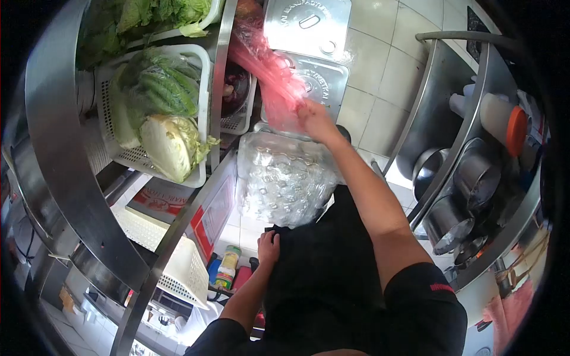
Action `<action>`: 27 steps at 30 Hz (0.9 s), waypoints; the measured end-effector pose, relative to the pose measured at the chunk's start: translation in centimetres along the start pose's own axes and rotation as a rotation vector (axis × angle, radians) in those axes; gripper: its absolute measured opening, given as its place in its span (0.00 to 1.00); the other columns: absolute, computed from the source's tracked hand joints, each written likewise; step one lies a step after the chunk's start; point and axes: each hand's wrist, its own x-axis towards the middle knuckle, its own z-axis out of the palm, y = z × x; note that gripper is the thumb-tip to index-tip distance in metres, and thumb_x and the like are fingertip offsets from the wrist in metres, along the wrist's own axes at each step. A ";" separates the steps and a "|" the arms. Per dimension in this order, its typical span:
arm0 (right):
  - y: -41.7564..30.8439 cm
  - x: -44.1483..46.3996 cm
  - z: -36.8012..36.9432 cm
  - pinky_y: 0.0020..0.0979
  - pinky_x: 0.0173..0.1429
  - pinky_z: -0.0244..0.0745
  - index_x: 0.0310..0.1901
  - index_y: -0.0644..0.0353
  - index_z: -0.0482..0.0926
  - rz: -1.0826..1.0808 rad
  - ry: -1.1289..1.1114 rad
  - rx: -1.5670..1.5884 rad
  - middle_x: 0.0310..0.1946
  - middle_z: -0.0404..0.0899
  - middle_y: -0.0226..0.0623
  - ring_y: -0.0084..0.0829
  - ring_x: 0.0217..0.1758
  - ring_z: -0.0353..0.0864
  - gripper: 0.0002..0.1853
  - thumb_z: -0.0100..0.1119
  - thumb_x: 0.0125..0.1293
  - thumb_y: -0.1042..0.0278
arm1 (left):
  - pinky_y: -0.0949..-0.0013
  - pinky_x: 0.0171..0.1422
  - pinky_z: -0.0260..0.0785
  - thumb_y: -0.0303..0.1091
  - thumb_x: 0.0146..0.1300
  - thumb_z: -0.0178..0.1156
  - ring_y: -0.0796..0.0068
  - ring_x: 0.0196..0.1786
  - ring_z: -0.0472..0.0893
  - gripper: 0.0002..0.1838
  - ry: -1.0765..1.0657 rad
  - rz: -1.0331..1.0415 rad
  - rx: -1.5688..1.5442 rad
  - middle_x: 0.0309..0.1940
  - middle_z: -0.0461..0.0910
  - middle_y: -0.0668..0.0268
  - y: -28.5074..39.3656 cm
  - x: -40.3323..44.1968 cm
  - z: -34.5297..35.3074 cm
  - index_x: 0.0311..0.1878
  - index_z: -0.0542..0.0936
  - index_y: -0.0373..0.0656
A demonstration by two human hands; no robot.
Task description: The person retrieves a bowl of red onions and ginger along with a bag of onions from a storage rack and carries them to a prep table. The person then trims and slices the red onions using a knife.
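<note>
My right hand (314, 120) is closed on the gathered end of a pink plastic bag (270, 74), which stretches up and left toward the shelf. Below the bag stand embossed metal tin lids (307, 26). Near my right forearm lies a clear plastic-wrapped pack (288, 178) of what look like glass jars or cups. My left hand (269, 246) hangs low beside my black apron (323, 261), its fingers loosely bent and slightly apart, with nothing visible in them.
A white basket (205, 113) on the left metal rack holds bagged green vegetables (172, 89) and a cut cabbage (169, 145). Another white basket (184, 267) sits lower. On the right, a metal rack (454, 136) carries steel pots (448, 222) and an orange-lidded container (502, 124).
</note>
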 end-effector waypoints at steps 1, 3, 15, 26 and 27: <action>-0.5 0.3 0.0 0.28 0.35 0.69 0.40 0.58 0.79 0.077 -0.022 0.095 0.26 0.75 0.26 0.21 0.30 0.72 0.09 0.48 0.71 0.68 | 0.54 0.64 0.67 0.44 0.70 0.56 0.51 0.57 0.74 0.19 -0.004 0.006 -0.006 0.53 0.78 0.56 0.1 0.2 -0.2 0.55 0.79 0.41; -3.2 0.9 -1.5 0.28 0.37 0.69 0.41 0.57 0.81 0.090 -0.006 -0.133 0.30 0.78 0.27 0.23 0.33 0.74 0.12 0.48 0.72 0.64 | 0.54 0.65 0.67 0.44 0.70 0.56 0.51 0.57 0.74 0.19 -0.008 0.004 -0.014 0.53 0.78 0.56 -0.4 0.3 -0.2 0.55 0.79 0.41; -22.6 6.0 -7.1 0.32 0.50 0.78 0.57 0.70 0.76 -0.637 0.587 0.280 0.45 0.82 0.45 0.34 0.46 0.83 0.18 0.48 0.70 0.71 | 0.54 0.65 0.67 0.45 0.69 0.56 0.51 0.59 0.73 0.20 0.021 -0.036 -0.038 0.54 0.77 0.56 -1.7 -0.2 0.5 0.56 0.79 0.43; 1.7 10.4 14.0 0.44 0.59 0.76 0.45 0.66 0.84 0.281 0.299 -0.057 0.48 0.83 0.57 0.52 0.55 0.83 0.25 0.61 0.61 0.48 | 0.54 0.65 0.67 0.45 0.69 0.57 0.51 0.59 0.74 0.19 0.031 -0.051 -0.076 0.53 0.78 0.56 -2.5 0.6 0.9 0.56 0.79 0.43; 1.5 11.4 14.6 0.41 0.51 0.78 0.40 0.66 0.84 0.286 0.286 -0.189 0.40 0.83 0.52 0.46 0.45 0.83 0.23 0.62 0.61 0.49 | 0.54 0.65 0.67 0.45 0.69 0.57 0.51 0.59 0.74 0.19 0.023 -0.062 -0.081 0.53 0.78 0.56 -2.4 0.5 1.3 0.56 0.79 0.43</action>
